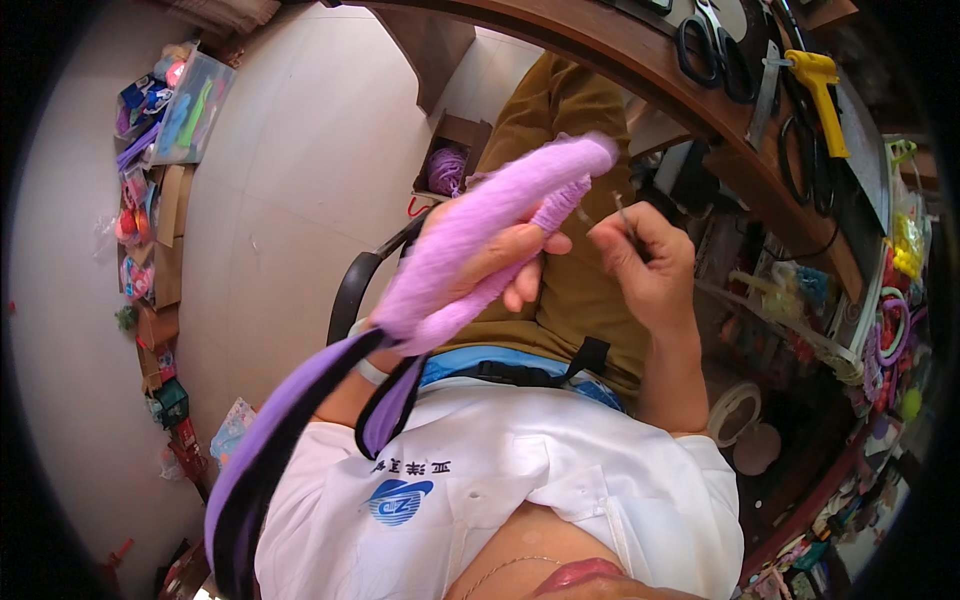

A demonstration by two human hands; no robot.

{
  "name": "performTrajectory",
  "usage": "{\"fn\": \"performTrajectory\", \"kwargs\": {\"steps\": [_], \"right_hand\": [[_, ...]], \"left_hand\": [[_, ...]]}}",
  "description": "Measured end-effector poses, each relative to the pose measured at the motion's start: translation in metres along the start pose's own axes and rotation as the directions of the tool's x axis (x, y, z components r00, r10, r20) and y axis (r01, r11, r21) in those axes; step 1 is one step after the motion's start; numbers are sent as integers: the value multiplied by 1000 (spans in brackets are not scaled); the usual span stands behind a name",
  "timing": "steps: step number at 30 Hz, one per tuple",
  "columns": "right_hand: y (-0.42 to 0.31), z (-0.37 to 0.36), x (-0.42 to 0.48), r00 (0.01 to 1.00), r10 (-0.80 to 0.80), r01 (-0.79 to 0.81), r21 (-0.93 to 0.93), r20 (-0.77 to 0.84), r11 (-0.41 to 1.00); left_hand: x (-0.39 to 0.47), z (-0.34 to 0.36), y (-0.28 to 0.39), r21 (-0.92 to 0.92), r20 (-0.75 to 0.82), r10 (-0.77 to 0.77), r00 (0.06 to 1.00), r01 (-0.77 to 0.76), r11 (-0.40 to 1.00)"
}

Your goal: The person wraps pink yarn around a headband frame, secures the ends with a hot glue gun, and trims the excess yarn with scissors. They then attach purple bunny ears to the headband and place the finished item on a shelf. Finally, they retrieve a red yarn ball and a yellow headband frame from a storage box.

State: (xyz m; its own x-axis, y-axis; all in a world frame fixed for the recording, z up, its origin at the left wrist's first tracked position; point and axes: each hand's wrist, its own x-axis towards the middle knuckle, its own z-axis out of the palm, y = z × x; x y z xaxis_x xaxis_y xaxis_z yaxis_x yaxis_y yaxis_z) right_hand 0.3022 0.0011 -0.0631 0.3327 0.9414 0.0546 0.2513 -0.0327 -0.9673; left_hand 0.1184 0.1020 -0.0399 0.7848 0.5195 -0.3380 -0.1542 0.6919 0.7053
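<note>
A curved roll of fuzzy lilac yarn work (pixel 480 217) lies across my left hand (pixel 510 262), whose fingers close on a ribbed lilac strand (pixel 559 206) beside it. A long purple strip with black edges (pixel 292 427) hangs from the lower end of the roll towards my left forearm, and a loop of it hangs over the white shirt. Right of the roll, my right hand (pixel 645 255) pinches a thin metal tool (pixel 621 206), perhaps a hook or needle; its full shape is hidden by the fingers. The tool and the yarn work are apart.
On the wooden desk (pixel 652 82) at upper right lie scissors (pixel 712 52), a metal ruler (pixel 763 97) and a yellow glue gun (pixel 821 82). Purple yarn (pixel 448 169) sits in a box beyond my lap. A chair armrest (pixel 352 292) is at left; boxes and a clear bin (pixel 191 109) line the floor.
</note>
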Motion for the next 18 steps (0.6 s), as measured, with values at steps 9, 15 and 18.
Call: {"fn": "performTrajectory", "kwargs": {"steps": [9,15,18], "right_hand": [[-31,-3,-3,997,37,-49,160,74,986],[-26,6,7,993,-94,84,124,77,989],[-27,8,7,994,-71,60,128,82,990]], "left_hand": [[1,7,17,61,5,-27,1000,27,998],[2,6,18,79,17,-66,998,64,995],[1,4,14,62,1,-58,998,58,996]]}}
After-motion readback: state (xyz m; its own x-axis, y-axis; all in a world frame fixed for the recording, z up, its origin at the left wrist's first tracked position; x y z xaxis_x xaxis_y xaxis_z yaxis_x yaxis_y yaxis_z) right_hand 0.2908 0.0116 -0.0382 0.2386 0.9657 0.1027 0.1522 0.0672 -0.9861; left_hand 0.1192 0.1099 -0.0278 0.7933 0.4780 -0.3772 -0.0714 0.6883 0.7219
